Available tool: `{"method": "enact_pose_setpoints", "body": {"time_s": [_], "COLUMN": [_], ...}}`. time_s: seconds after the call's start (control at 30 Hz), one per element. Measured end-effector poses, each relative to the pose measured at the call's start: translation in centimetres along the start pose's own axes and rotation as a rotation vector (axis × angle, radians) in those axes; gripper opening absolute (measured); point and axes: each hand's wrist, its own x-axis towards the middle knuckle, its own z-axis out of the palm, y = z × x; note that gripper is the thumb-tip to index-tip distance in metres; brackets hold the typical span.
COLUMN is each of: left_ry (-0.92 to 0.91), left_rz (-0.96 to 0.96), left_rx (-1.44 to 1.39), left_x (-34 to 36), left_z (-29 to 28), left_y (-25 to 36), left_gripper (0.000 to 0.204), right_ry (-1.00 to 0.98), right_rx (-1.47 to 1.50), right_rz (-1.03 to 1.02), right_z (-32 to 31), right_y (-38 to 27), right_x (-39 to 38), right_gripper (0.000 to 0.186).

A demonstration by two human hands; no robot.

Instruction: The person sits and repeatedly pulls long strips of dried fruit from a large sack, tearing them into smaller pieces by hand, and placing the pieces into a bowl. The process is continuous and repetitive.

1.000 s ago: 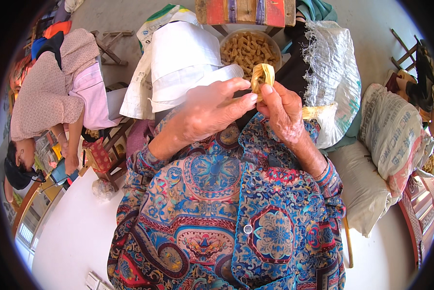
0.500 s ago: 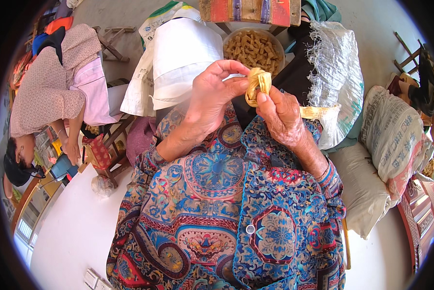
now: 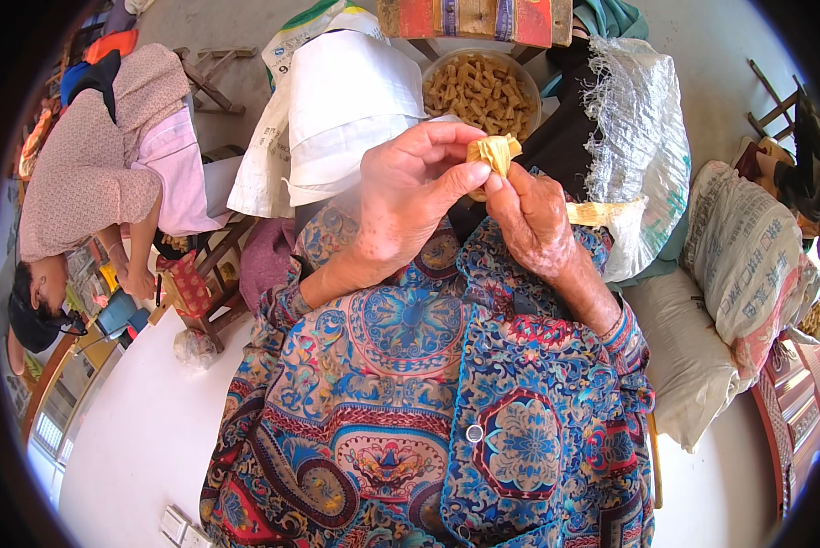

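Both hands meet in front of the chest, forearms rising from the patterned sleeves. The left hand curls over from nine o'clock, thumb and fingers pinched on a small folded yellow strip bundle. The right hand comes up from five o'clock, fingertips clamped on the bundle's lower edge. At twelve o'clock just beyond sits a bowl of similar yellow pieces.
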Motion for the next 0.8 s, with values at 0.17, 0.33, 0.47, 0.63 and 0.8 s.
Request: {"method": "enact_pose_setpoints", "body": {"time_s": [0.17, 0.33, 0.47, 0.63, 0.8], "left_ry": [0.040, -0.060, -0.228, -0.285, -0.214], "left_rz": [0.017, -0.123, -0.256, -0.052, 0.231], "left_rx": [-0.094, -0.286, -0.543, -0.193, 0.588], "left_x": [0.0, 0.2, 0.3, 0.2, 0.3], "left_z": [0.1, -0.6, -0.5, -0.5, -1.2], "left_y": [-0.2, 0.2, 0.6, 0.7, 0.5], "left_gripper": [0.024, 0.026, 0.027, 0.027, 0.023], "right_ry": [0.036, 0.177, 0.135, 0.102, 0.086], "right_rx": [-0.210, -0.324, -0.305, -0.402, -0.557], "right_rz": [-0.163, -0.308, -0.329, -0.344, -0.265], "right_z": [-0.1, 0.0, -0.4, -0.7, -1.3], "right_y": [-0.2, -0.2, -0.2, -0.4, -0.1], "right_x": [-0.1, 0.0, -0.3, -0.5, -0.5], "right_gripper": [0.010, 0.004, 0.003, 0.006, 0.016]}}
